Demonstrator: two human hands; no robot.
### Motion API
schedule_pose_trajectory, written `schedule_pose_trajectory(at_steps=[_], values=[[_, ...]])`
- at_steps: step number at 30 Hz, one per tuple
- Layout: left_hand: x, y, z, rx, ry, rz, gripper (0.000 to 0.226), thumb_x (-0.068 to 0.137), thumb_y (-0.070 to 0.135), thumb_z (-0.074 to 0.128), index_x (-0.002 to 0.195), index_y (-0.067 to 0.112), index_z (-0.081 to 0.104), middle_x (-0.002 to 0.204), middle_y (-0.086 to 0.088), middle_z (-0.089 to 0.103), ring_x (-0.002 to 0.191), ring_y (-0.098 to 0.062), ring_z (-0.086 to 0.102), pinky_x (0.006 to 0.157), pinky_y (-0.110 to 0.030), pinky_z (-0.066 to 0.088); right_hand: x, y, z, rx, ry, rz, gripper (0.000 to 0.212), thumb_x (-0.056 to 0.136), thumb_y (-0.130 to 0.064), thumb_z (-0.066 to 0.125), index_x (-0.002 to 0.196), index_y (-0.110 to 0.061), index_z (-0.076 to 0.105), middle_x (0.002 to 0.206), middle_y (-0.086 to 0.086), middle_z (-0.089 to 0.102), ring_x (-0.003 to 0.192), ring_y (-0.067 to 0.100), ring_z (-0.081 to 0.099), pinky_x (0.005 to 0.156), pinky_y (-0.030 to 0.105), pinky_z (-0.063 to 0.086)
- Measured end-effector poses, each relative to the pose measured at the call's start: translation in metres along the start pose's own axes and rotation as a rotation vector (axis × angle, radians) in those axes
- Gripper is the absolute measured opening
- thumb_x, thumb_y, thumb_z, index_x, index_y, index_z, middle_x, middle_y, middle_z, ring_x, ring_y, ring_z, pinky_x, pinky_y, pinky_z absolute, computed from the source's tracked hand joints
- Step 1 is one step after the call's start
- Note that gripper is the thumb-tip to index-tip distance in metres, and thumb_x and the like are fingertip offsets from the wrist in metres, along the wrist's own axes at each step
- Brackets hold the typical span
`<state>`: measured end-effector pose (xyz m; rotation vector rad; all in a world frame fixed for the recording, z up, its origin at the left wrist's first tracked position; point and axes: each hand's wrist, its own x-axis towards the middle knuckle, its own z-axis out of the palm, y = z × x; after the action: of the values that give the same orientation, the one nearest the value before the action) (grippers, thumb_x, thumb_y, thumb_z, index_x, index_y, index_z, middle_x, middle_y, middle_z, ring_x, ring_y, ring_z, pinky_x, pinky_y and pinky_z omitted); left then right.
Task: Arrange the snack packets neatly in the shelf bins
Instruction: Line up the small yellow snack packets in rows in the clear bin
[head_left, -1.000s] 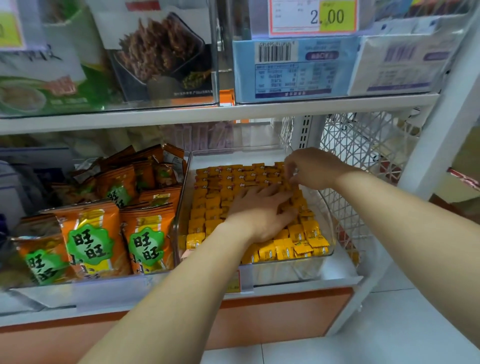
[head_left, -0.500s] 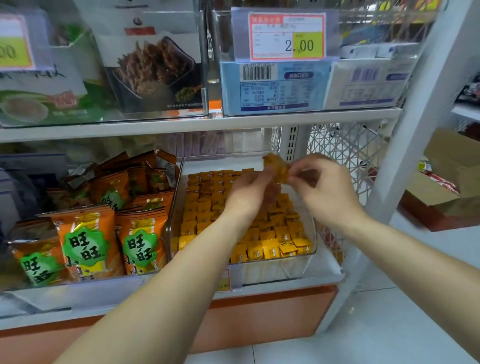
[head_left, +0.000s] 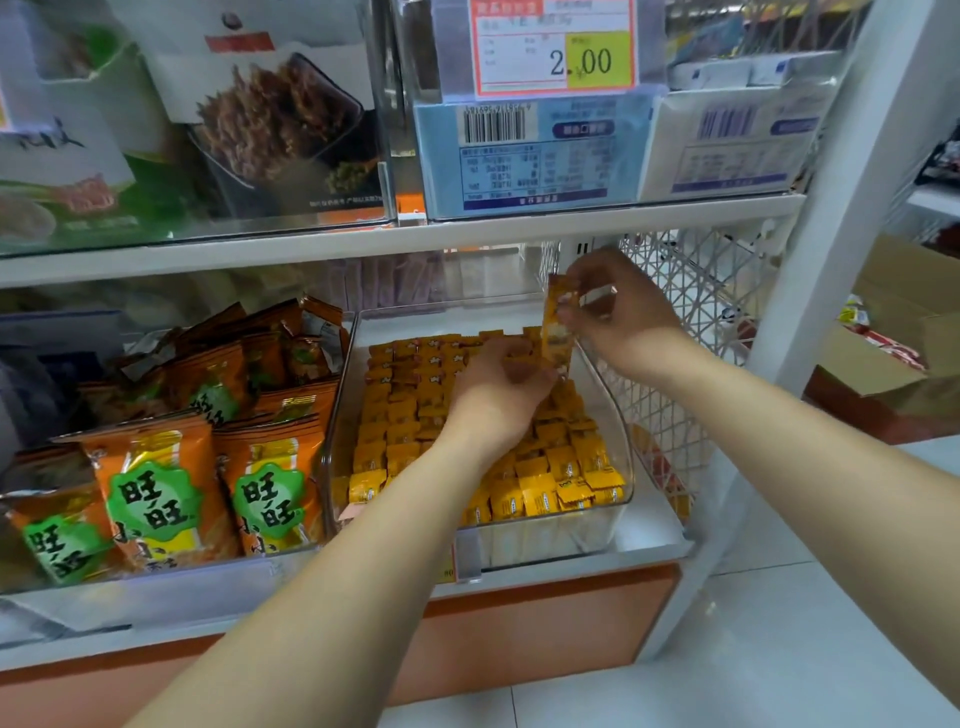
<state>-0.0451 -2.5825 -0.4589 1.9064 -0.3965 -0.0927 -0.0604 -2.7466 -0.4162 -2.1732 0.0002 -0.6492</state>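
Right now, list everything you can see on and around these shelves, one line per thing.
small packets: many, yellow-orange, in rows in the clear bin
clear bin: one, see-through, lower shelf, right of the big bags
lifted packet: one, orange, upright above the bin's back right corner
big bags: several, orange with green badges, lower shelf left
price tag: one, white, red and yellow, reads 2.00, upper shelf
blue boxes: at least two, upper shelf right
wire panel: one, white, right of the bin
cardboard box: one, brown, far right
left hand: on the small packets
right hand: pinching the lifted packet
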Motion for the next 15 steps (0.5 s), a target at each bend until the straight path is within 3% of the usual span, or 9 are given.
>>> schedule_pose_trajectory(at_steps=[3,5,8,11,15], values=[[-0.001,-0.012,-0.004,0.566,-0.056,0.169,0.043,0.092,0.05,0.056,0.132,0.035,0.053,0.125,0.005,0.065,0.11,-0.021,0.06,0.087,-0.036,0.053,0.008,0.009,-0.001,-0.077,-0.019,-0.05,0.038,0.087,-0.01,0.071,0.112,-0.033,0.054,0.11,-0.007,0.058,0.087,0.008,0.065,0.074,0.023,0.051],[-0.002,-0.018,-0.006,0.758,-0.172,0.244,0.047,0.091,0.058,0.049,0.135,0.039,0.05,0.138,0.005,0.057,0.125,-0.025,0.05,0.1,-0.041,0.045,0.008,0.017,0.002,-0.234,-0.103,-0.084,0.035,0.086,-0.013,0.073,0.111,-0.033,0.057,0.111,-0.009,0.055,0.091,0.009,0.062,0.079,0.027,0.051],[0.001,-0.024,-0.009,0.877,-0.247,0.301,0.05,0.093,0.062,0.044,0.139,0.041,0.049,0.151,0.011,0.044,0.137,-0.023,0.037,0.113,-0.043,0.03,0.006,0.021,0.005,-0.536,-0.192,-0.124,0.03,0.085,-0.027,0.074,0.112,-0.035,0.062,0.109,-0.016,0.052,0.101,0.014,0.058,0.085,0.035,0.049],[0.003,-0.027,-0.011,0.871,-0.265,0.289,0.05,0.093,0.063,0.044,0.139,0.044,0.049,0.155,0.013,0.038,0.141,-0.021,0.031,0.116,-0.044,0.025,0.007,0.015,-0.001,-0.733,-0.285,-0.097,0.028,0.087,-0.034,0.07,0.114,-0.038,0.065,0.12,-0.013,0.061,0.116,0.019,0.056,0.093,0.041,0.05],[0.003,-0.026,-0.01,0.864,-0.268,0.299,0.049,0.094,0.06,0.046,0.138,0.042,0.051,0.153,0.011,0.041,0.14,-0.022,0.032,0.115,-0.045,0.027,0.011,0.006,0.007,-0.888,-0.724,-0.002,0.024,0.097,-0.038,0.053,0.114,-0.032,0.069,0.121,-0.004,0.065,0.113,0.023,0.057,0.095,0.044,0.05]])
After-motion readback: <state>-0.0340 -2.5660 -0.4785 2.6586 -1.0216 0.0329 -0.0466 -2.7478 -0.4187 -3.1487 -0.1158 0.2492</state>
